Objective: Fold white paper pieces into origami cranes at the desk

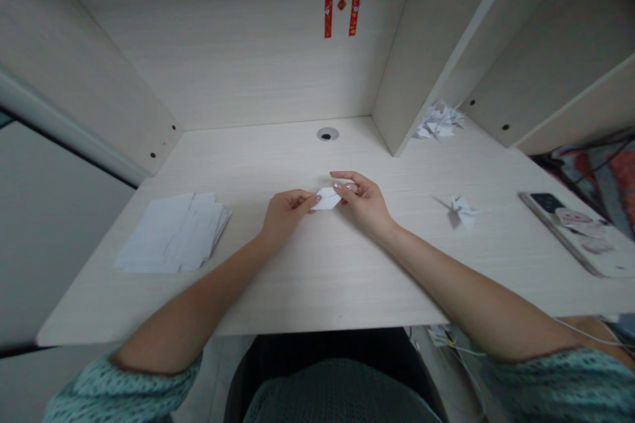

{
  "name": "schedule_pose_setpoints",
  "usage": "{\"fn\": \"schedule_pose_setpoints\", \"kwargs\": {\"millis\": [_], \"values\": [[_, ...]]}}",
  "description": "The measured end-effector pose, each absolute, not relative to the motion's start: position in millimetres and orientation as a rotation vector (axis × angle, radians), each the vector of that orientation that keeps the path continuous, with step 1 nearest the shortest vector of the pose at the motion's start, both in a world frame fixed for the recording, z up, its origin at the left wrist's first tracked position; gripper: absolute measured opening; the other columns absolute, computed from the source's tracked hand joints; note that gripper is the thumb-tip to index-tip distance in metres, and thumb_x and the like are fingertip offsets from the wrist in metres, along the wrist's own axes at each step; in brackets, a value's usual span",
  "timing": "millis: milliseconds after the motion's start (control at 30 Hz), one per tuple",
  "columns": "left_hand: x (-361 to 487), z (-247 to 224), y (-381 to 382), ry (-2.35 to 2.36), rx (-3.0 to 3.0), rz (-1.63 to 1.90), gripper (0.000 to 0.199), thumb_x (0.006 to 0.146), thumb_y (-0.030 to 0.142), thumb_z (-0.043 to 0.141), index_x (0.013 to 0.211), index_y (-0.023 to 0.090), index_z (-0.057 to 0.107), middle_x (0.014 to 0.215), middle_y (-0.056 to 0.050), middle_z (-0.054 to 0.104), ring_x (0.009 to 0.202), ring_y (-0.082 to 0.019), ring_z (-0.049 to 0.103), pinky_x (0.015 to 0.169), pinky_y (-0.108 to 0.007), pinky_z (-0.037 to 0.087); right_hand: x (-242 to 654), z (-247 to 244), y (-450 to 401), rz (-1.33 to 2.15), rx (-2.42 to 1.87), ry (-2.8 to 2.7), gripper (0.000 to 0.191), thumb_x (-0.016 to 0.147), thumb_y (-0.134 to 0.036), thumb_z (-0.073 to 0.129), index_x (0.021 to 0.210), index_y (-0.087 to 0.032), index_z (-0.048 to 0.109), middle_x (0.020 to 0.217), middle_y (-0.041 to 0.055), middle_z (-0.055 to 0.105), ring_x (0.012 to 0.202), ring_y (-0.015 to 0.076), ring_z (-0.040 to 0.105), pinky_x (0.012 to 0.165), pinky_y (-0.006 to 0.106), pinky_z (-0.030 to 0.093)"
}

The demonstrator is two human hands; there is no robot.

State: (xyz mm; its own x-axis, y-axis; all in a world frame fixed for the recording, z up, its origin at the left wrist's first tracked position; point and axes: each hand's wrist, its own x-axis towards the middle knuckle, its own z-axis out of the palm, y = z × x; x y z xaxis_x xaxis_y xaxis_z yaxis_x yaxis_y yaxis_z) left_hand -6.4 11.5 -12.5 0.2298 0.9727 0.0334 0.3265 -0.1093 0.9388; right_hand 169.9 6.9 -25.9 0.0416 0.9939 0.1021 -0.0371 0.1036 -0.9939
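A small folded piece of white paper [326, 198] is held just above the desk, between my two hands. My left hand [290, 206] pinches its left edge between thumb and fingers. On the other side, my right hand [364, 197] grips the right corner with the thumb, while its index finger stretches out over the far side. Fingers partly cover both ends of the paper. To the right of my right forearm lies a folded paper crane [462, 211]. A stack of white paper sheets [166, 231] rests to the left of my left hand.
More folded paper cranes [439, 120] are heaped behind the upright divider [421, 66] at the back right. A phone [580, 231] lies at the right side of the desk [297, 291]. A round cable hole [328, 135] sits near the back panel.
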Motion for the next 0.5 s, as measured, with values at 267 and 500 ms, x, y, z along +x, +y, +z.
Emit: {"fn": "schedule_pose_setpoints", "kwargs": {"millis": [267, 500], "values": [[-6.4, -13.0, 12.2, 1.26, 1.579, 0.93, 0.034, 0.073, 0.048, 0.066, 0.079, 0.016, 0.074, 0.069, -0.004, 0.07, 0.064, -0.015, 0.062, 0.061, -0.024, 0.045, 171.7, -29.6, 10.1, 1.103, -1.121, -1.25, 0.037, 0.078, -0.049, 0.062, 0.1, -0.019, 0.067, 0.059, -0.002, 0.057, 0.054, 0.0128, 0.05, 0.054, 0.026, 0.039], [-6.2, -13.8, 14.4, 1.244, 1.506, 0.962, 0.034, 0.073, 0.048, 0.067, 0.078, 0.015, 0.074, 0.072, -0.004, 0.072, 0.066, -0.015, 0.063, 0.063, -0.025, 0.047, 172.2, -31.1, 10.4, 1.004, -1.115, -1.136, 0.047, 0.083, -0.053, 0.054, 0.118, -0.022, 0.056, 0.061, -0.002, 0.059, 0.057, 0.0144, 0.054, 0.057, 0.027, 0.043]]}}
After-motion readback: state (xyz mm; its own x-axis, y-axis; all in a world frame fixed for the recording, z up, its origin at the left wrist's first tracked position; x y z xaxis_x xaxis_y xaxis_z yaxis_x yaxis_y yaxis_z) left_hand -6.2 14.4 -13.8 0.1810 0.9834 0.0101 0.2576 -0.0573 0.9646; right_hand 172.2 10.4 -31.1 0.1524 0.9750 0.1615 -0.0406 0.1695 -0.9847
